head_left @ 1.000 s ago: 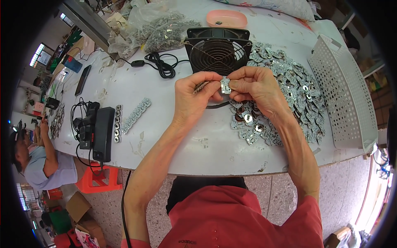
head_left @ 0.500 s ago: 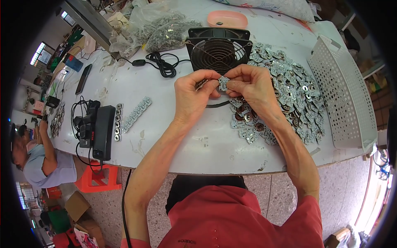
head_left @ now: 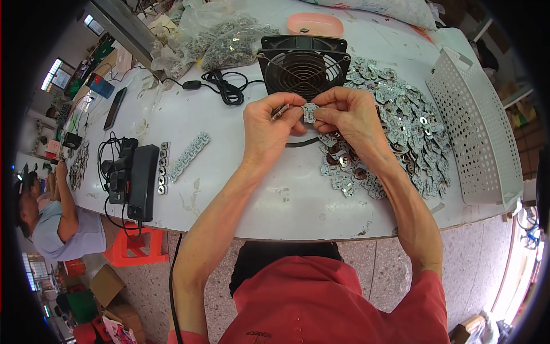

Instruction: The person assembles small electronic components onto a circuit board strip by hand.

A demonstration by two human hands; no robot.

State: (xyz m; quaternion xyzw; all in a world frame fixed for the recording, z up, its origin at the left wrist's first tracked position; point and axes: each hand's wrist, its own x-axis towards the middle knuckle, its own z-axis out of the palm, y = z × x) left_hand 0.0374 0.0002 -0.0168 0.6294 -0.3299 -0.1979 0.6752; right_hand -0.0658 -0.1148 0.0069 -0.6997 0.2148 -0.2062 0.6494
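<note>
A small grey metal plate part (head_left: 309, 113) is pinched between the fingertips of both hands, just in front of a black fan. My left hand (head_left: 268, 127) grips its left edge; a thin metal piece (head_left: 279, 112) also sits tucked in the curled fingers. On the other edge, my right hand (head_left: 352, 120) pinches with thumb and forefinger. Close beside that hand spreads a large pile of similar metal parts (head_left: 409, 126), some with round coppery centres. Left of the hands lie a row of plate parts (head_left: 189, 156) and a column of small round metal pieces (head_left: 163, 168).
The black fan (head_left: 303, 71) stands beyond my hands, its cable (head_left: 229, 92) coiled to the left. A white perforated basket (head_left: 478, 132) borders the pile. Power adapters (head_left: 129, 178), a phone (head_left: 115, 109), filled bags (head_left: 229, 49) and a pink dish (head_left: 315, 25) surround the area. Another person (head_left: 51, 218) sits far left.
The plate part has turned slightly between my fingertips, showing a flatter face. The thin piece in my left hand shows more clearly. Both hands stay in nearly the same place.
</note>
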